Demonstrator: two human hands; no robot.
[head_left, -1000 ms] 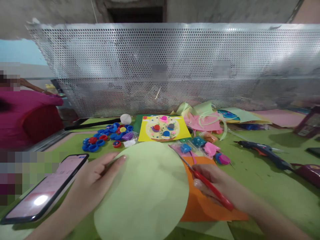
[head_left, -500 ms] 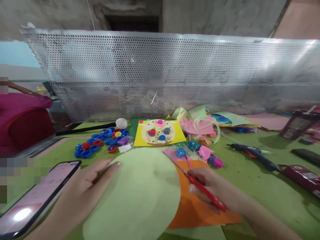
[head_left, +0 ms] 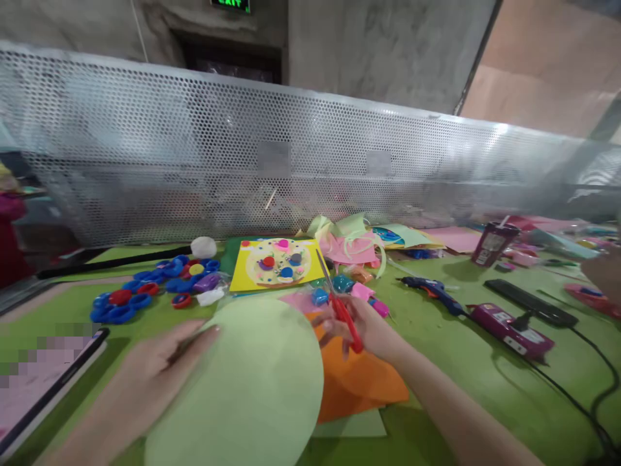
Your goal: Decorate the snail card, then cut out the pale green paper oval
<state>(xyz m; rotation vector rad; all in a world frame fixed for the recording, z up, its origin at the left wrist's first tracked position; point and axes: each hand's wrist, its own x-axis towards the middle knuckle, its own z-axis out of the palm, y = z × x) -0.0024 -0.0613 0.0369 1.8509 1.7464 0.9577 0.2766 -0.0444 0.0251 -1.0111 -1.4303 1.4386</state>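
Note:
My left hand (head_left: 165, 369) grips the left edge of a large pale green paper (head_left: 252, 382) with a rounded outline, thumb on top. In my right hand (head_left: 356, 323) is a pair of red-handled scissors (head_left: 347, 321), raised with the blades pointing up and away, apart from the paper. Below that hand lies orange paper (head_left: 361, 382), partly over another pale green sheet (head_left: 352, 425). Beyond the paper is a yellow card (head_left: 237, 275) with a decorated round picture. Small bags of coloured clay (head_left: 343, 283) sit just past the scissors.
Blue and red bottle caps (head_left: 114, 309) cluster at the left, near a phone (head_left: 53, 388). To the right are a glue gun (head_left: 431, 291), a purple box (head_left: 509, 330), a black power strip (head_left: 531, 302) and a drink cup (head_left: 495, 243). A perforated metal panel (head_left: 320, 155) stands behind.
My right hand has lifted the scissors away from the paper's right edge, blades now pointing upward. My left hand still holds the paper. The camera has turned to the right.

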